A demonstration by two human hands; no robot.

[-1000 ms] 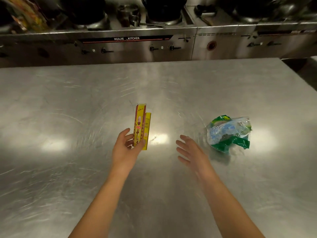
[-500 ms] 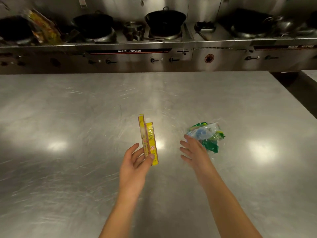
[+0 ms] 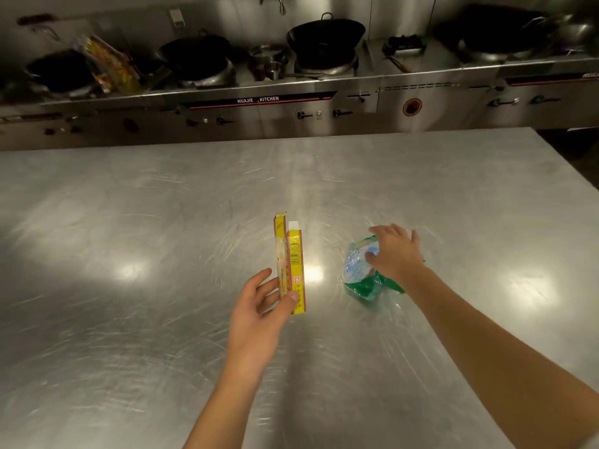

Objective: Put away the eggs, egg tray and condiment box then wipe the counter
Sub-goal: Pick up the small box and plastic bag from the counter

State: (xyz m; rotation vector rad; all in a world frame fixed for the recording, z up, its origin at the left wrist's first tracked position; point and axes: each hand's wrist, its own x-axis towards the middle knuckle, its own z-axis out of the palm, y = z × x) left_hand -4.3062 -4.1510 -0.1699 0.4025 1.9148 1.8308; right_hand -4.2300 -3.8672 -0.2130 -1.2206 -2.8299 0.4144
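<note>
My left hand [image 3: 259, 315] pinches the lower end of a tall yellow condiment box [image 3: 290, 264] between thumb and fingers, holding it upright over the middle of the steel counter [image 3: 129, 222]. Its top flap stands open. To the right, a crumpled green, blue and clear plastic bag [image 3: 363, 277] lies on the counter. My right hand [image 3: 393, 251] rests on top of the bag with fingers spread and bent over it. No eggs or egg tray are in view.
Beyond the counter's far edge runs a steel wok range [image 3: 259, 102] with several dark woks [image 3: 324, 34] and a small metal pot [image 3: 269, 63]. A colourful packet [image 3: 110, 66] leans at the back left. The counter's right edge [image 3: 570, 166] drops to a dark gap.
My right hand moved forward and right onto the plastic bag, covering its top. The left hand keeps hold of the yellow box, now a little more upright. The camera tilted up.
</note>
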